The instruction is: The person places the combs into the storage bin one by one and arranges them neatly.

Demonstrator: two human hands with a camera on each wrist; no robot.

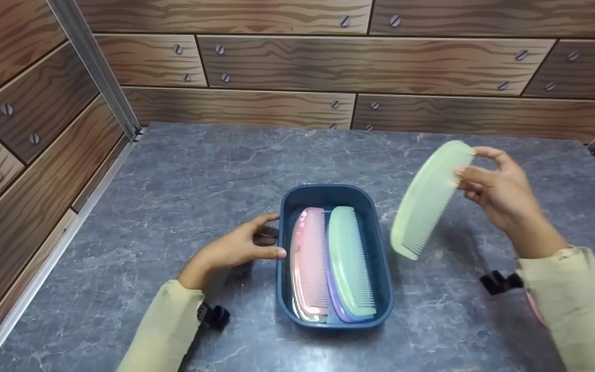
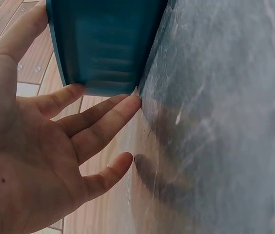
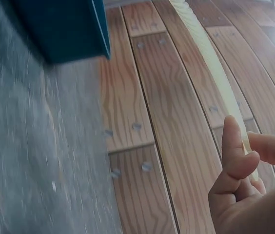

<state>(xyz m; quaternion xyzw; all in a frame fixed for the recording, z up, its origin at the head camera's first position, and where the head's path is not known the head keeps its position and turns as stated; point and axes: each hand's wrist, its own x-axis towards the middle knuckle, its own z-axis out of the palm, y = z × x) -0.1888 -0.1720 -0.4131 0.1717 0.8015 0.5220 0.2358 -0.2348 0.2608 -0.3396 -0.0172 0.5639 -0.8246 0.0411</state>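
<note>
My right hand (image 1: 504, 194) pinches a pale yellow-green comb (image 1: 432, 201) near its upper end, between thumb and fingers. The comb is tilted in the air to the right of a dark blue bin (image 1: 386, 289). In the right wrist view the comb (image 3: 215, 68) shows edge-on. Beside the bin's left wall, my left hand (image 1: 238, 243) has its fingers spread and its fingertips touching the side, thumb at the rim. Inside the bin lie two stacks: a pink comb (image 1: 310, 263) on top at left, and a mint green comb (image 1: 349, 258) over a purple comb (image 1: 334, 297) at right.
A grey marbled tabletop (image 1: 199, 170) lies under everything. Wood-patterned walls (image 1: 297, 62) stand at the back and left, with a metal post (image 1: 106, 72) at the corner. A pink edge of something (image 1: 535, 308) peeks out by the right sleeve.
</note>
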